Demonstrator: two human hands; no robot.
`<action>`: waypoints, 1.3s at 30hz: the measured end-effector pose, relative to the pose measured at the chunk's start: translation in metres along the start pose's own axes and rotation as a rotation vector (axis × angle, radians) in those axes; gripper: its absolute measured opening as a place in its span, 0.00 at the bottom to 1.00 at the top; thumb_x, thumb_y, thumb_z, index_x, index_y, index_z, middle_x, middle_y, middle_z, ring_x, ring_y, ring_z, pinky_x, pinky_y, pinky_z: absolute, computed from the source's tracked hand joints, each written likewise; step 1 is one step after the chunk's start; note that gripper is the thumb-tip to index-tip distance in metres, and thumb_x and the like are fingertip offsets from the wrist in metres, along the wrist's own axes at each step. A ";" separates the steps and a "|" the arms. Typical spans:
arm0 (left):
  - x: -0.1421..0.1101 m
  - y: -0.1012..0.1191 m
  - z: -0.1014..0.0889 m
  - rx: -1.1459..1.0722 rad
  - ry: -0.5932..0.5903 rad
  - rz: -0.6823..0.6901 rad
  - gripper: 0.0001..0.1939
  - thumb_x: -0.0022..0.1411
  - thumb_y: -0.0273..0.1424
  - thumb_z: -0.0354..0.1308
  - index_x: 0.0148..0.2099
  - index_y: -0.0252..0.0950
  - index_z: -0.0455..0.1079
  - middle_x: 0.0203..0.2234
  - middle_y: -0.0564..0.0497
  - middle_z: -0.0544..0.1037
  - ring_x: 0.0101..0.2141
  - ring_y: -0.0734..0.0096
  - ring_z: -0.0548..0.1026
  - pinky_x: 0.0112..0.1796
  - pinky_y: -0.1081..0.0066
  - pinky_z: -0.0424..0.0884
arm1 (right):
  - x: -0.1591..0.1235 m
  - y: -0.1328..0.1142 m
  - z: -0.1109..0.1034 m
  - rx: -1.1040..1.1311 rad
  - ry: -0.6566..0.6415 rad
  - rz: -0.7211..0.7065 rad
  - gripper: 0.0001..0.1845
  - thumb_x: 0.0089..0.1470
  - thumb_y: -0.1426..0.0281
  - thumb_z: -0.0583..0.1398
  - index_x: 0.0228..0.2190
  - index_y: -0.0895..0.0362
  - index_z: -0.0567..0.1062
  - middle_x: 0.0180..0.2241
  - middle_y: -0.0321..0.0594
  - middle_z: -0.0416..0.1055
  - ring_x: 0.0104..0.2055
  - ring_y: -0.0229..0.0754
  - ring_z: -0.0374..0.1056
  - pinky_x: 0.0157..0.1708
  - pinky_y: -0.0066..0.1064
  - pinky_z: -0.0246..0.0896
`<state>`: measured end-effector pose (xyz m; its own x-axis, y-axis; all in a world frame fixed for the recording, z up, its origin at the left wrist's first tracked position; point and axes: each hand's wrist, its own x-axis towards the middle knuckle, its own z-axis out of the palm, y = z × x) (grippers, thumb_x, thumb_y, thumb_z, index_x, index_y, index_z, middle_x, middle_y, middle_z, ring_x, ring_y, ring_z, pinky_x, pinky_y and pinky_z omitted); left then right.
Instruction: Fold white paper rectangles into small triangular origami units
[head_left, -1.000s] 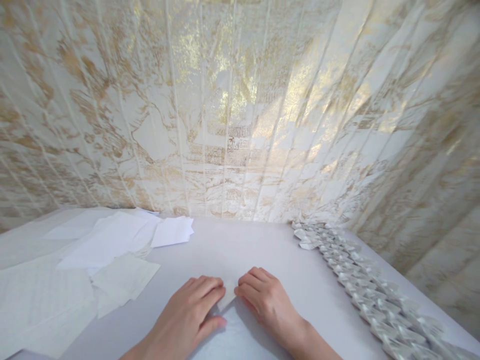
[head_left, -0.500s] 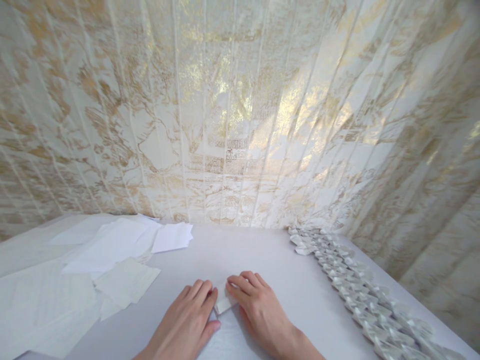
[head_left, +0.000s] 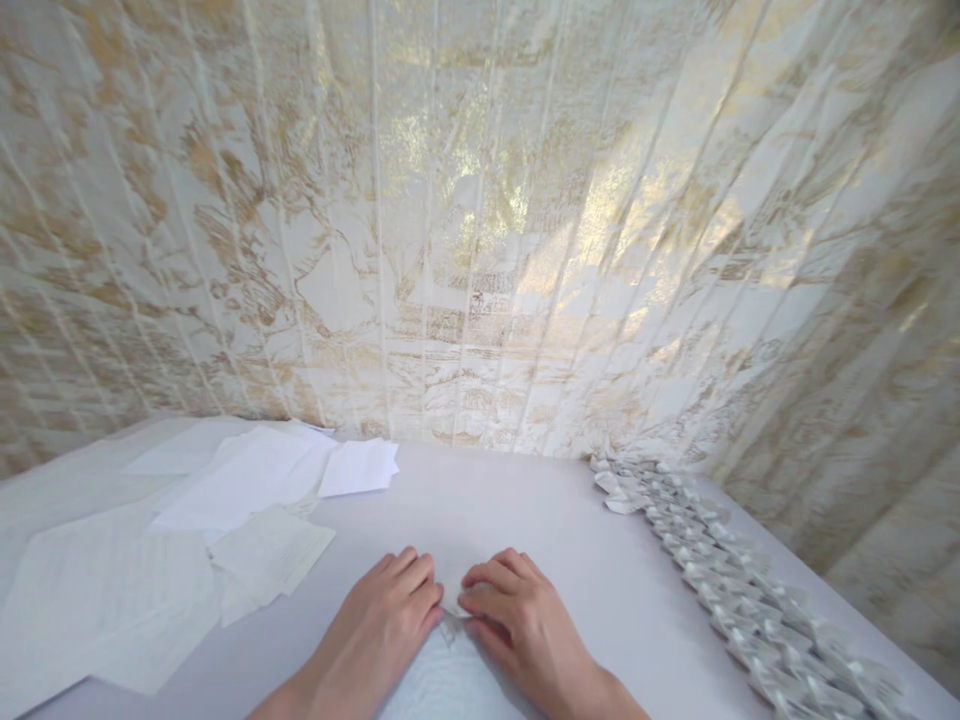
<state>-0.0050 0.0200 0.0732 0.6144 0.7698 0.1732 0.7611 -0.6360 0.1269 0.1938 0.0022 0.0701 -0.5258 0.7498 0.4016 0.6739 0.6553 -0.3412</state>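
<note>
I see loose sheets [head_left: 259, 470], seemingly unworked, by the tabletop's [head_left: 502, 500] left edge; well in from the far edge, fingers of my left hand [head_left: 386, 615] and right hand [head_left: 531, 615] pinch a small paper [head_left: 452, 599], apparently part-folded; folded pieces [head_left: 724, 580], presumably finished, line the right edge.

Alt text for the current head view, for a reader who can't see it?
A person's left hand and right hand hold a small piece of pale paper between them, low over a whitish table. Loose paper sheets lie spread at left, rows of folded paper pieces run along the right, and a gold-patterned backdrop rises behind.
</note>
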 end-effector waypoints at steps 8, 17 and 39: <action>-0.004 -0.004 0.007 -0.137 0.083 -0.021 0.08 0.64 0.21 0.58 0.33 0.36 0.70 0.32 0.53 0.74 0.36 0.63 0.71 0.38 0.65 0.64 | -0.005 0.008 0.011 -0.029 0.023 0.073 0.09 0.52 0.81 0.64 0.30 0.55 0.78 0.30 0.37 0.73 0.34 0.43 0.64 0.35 0.34 0.59; -0.003 0.000 0.008 -0.342 0.090 -0.182 0.07 0.62 0.23 0.57 0.31 0.38 0.68 0.33 0.52 0.72 0.39 0.61 0.69 0.39 0.63 0.62 | 0.002 0.006 0.013 0.143 0.071 0.403 0.12 0.49 0.79 0.67 0.21 0.55 0.72 0.29 0.37 0.72 0.36 0.46 0.64 0.36 0.35 0.60; -0.002 0.001 0.011 -0.418 0.090 -0.156 0.17 0.57 0.18 0.52 0.43 0.44 0.69 0.40 0.52 0.71 0.43 0.60 0.67 0.44 0.62 0.61 | 0.004 0.000 0.002 0.273 -0.051 0.522 0.15 0.45 0.83 0.56 0.33 0.54 0.74 0.36 0.38 0.70 0.43 0.48 0.63 0.47 0.41 0.53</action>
<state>-0.0034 0.0182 0.0617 0.4647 0.8619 0.2027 0.6824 -0.4945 0.5383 0.1907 0.0054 0.0697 -0.1896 0.9784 0.0829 0.6954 0.1934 -0.6921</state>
